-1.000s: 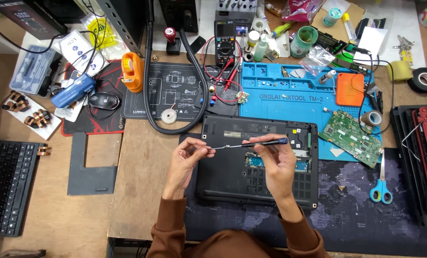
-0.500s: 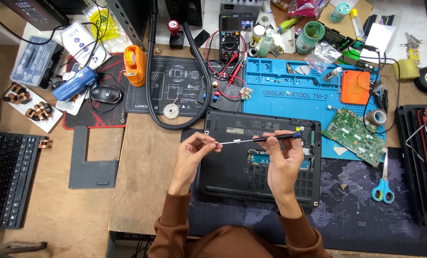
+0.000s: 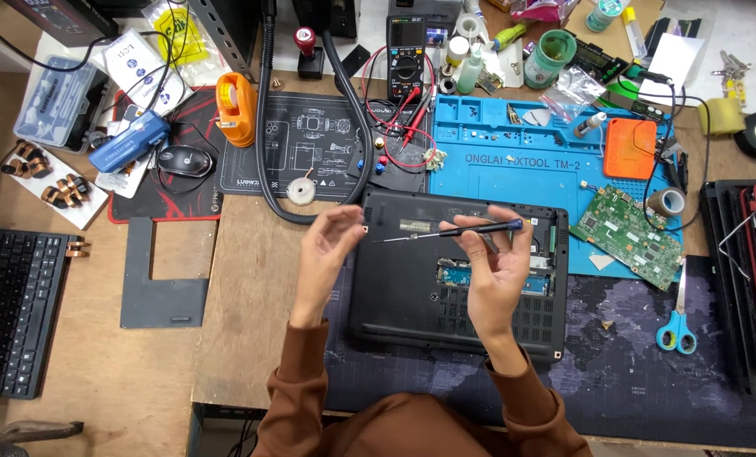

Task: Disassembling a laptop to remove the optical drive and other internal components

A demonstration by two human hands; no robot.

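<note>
Far left: black keyboard [image 3: 10, 309] at the bench edge, a dark flat panel [image 3: 164, 275] beside it on the wood. Left hand [image 3: 325, 258] raised over the left edge of the upturned black laptop [image 3: 428, 296], fingers curled, thumb and forefinger tips pressed together close to the metal tip of the screwdriver [image 3: 450, 231]; whether they pinch the tip or a small part, cannot tell. The screwdriver lies nearly level between both hands, above the laptop's upper half, thin shaft pointing left, dark handle to the right. Right hand [image 3: 498, 275] palm up, fingers loosely curled, the handle gripped between thumb and fingertips near its blue end. Right of the laptop: green circuit board [image 3: 627, 237] on the blue work mat [image 3: 513, 156], blue-handled scissors [image 3: 676, 317] on the dark mat.
</note>
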